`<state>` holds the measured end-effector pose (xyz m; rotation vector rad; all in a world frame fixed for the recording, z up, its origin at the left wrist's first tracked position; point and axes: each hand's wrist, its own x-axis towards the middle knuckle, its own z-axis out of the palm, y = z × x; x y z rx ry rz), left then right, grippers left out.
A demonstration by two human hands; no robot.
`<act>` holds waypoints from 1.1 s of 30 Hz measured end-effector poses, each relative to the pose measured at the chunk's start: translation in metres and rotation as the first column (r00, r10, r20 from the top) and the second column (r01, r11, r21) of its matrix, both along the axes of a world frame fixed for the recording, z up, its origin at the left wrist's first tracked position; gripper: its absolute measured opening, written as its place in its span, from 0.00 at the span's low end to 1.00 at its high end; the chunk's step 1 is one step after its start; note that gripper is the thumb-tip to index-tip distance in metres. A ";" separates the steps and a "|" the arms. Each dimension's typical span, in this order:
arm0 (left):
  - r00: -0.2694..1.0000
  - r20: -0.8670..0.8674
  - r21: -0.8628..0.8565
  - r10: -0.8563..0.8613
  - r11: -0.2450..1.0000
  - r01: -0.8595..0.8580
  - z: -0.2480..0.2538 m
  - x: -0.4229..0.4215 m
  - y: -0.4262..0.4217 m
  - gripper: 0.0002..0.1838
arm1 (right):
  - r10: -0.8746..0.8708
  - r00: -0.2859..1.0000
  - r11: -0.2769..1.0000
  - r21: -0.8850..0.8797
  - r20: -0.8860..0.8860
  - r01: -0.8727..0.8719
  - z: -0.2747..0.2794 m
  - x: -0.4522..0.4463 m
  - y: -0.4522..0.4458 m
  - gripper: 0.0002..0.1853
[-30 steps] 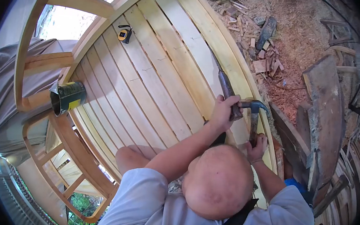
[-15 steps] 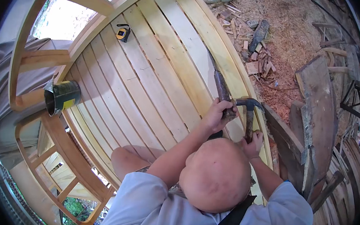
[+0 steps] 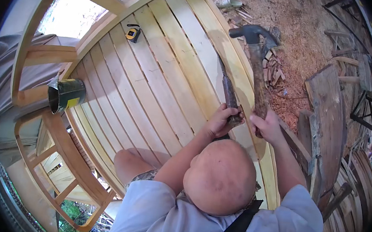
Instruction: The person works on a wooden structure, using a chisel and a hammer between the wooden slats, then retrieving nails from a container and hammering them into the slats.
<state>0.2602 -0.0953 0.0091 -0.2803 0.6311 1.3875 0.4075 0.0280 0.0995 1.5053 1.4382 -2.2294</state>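
My left hand (image 3: 223, 121) is closed around the handle end of a chisel (image 3: 229, 91). The chisel's thin blade points away from me, its tip low over or touching the gap between two pale boards near the right edge of the slatted wooden surface (image 3: 166, 83). In my right hand (image 3: 268, 126) is a claw hammer (image 3: 257, 73), gripped near the bottom of its wooden handle. The dark hammer head is raised beyond the chisel, apart from it. My head hides part of the boards close to my body.
A yellow and black tape measure (image 3: 133, 33) lies on the slats. On the left, a dark can (image 3: 66, 95) stands beside a wooden frame (image 3: 45, 55). Rough planks (image 3: 327, 124) lean at right, near sawdust and wood scraps (image 3: 278, 71). A pale clog (image 3: 228, 3) lies at top.
The hammer has swung up and away from the chisel's end, with my right hand rising. My left hand and the chisel stay nearly in place.
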 end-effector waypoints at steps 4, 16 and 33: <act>1.000 -0.011 -0.021 0.020 1.000 -0.020 0.003 0.002 0.003 0.14 | 0.109 0.992 0.795 0.604 -0.062 -0.049 -0.055 -0.024 0.008 0.12; 0.994 -0.088 -0.089 -0.060 0.995 0.052 -0.004 0.002 0.000 0.16 | 0.255 0.966 0.698 0.699 -0.038 -0.157 -0.115 -0.047 0.042 0.20; 0.977 -0.169 -0.100 -0.128 0.989 0.112 -0.005 -0.001 -0.003 0.15 | 0.304 0.945 0.502 0.823 0.122 -0.268 -0.112 -0.076 0.057 0.22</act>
